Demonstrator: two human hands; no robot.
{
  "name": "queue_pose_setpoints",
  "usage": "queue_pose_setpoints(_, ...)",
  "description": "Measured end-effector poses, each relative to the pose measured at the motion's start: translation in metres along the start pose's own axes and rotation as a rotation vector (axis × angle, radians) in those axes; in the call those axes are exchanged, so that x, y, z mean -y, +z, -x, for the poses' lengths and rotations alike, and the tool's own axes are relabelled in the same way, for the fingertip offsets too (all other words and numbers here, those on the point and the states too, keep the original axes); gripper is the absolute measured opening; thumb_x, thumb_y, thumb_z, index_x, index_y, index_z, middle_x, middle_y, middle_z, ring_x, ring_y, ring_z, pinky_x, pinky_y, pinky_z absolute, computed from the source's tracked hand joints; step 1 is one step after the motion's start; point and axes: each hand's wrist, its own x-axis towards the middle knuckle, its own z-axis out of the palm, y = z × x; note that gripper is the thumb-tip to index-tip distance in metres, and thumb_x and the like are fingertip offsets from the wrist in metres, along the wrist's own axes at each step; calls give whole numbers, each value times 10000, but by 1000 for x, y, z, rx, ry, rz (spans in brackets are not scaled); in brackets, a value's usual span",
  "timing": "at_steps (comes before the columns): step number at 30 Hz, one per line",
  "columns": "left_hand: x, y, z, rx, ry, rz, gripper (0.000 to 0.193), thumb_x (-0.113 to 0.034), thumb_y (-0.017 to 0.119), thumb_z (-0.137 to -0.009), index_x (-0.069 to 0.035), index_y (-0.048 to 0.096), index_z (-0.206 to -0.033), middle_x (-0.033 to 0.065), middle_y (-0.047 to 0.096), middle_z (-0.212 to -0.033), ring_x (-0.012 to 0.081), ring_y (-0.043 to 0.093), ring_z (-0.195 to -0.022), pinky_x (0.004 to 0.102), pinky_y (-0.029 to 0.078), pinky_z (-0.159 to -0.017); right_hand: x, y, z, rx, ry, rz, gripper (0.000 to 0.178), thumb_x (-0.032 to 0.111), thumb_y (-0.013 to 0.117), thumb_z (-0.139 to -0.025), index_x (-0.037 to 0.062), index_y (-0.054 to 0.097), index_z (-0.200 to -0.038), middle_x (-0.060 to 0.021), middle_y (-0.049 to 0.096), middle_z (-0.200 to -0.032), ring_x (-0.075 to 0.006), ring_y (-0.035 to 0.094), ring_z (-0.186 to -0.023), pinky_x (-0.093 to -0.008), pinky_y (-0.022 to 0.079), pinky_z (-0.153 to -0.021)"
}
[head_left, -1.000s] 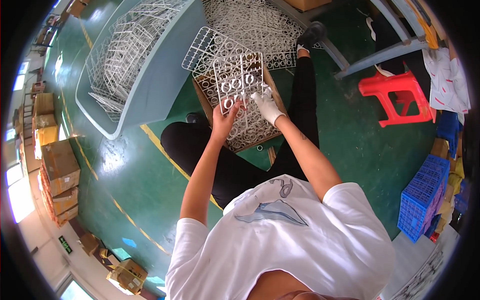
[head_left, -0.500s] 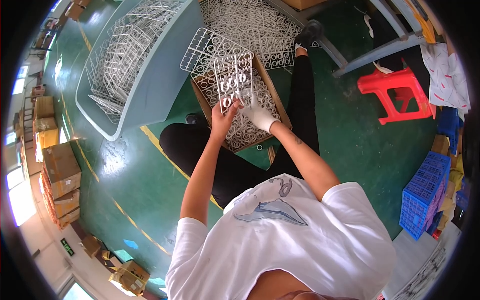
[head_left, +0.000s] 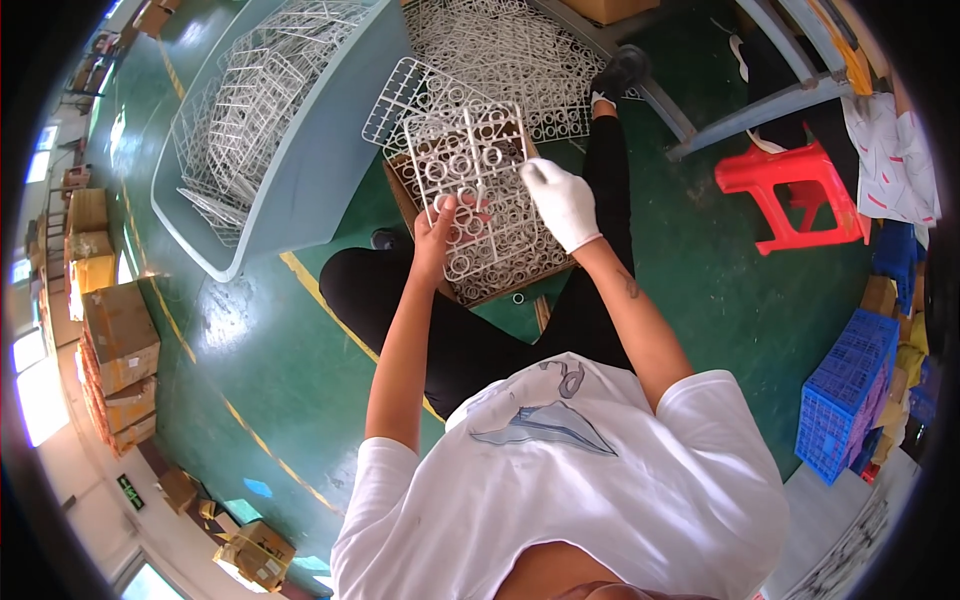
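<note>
- L hand (head_left: 433, 238): bare; grips L edge of frame, thumb on face, fingers behind.
- R hand (head_left: 562, 203): white glove; just R of frame, apart from it. Fingers curled in, tips close together; can't tell if anything is pinched.
- Frame (head_left: 468, 182): white plastic grid w/ rings attached; held tilted over carton.
- Carton (head_left: 399, 192): brown, open, btwn person's legs; full of loose rings (head_left: 512, 238).
- Pile (head_left: 510, 50): similar ringed frames, on floor beyond carton.
- Tub (head_left: 335, 140): blue-grey, L of carton; heaped w/ white grids.
- Stool (head_left: 790, 185): red, well R.
- Markings: shirt (head_left: 660, 480) white, blue-grey chest print, looped squiggle above, poss. lettering, unclear. Sign (head_left: 130, 490) at lower L green w/ pale marks, too small to read.
</note>
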Motion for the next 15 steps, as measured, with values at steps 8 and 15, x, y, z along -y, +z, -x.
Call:
queue_pose_setpoints(8, -4, 4, 5, 166, -62, 53, 406, -368, 446, -927, 15, 551, -1013, 134, 631, -949, 214, 637, -839, 323, 533, -697, 9, 6, -34, 354, 288, -340, 319, 345, 531, -854, 49, 650, -834, -26, 554, -508, -128, 504, -394, -272, 438, -437)
queue_pose_setpoints(15, 0, -8, 8, 309, -133, 69, 434, -393, 458, -916, 23, 567, -969, 143, 629, -950, 227, 641, -827, 322, 533, -708, -18, -29, -19, 786, 476, -1113, 272, 244, 465, -919, 1, 558, -1001, 80, 376, -612, 4, 276, -395, -177, 210, -357)
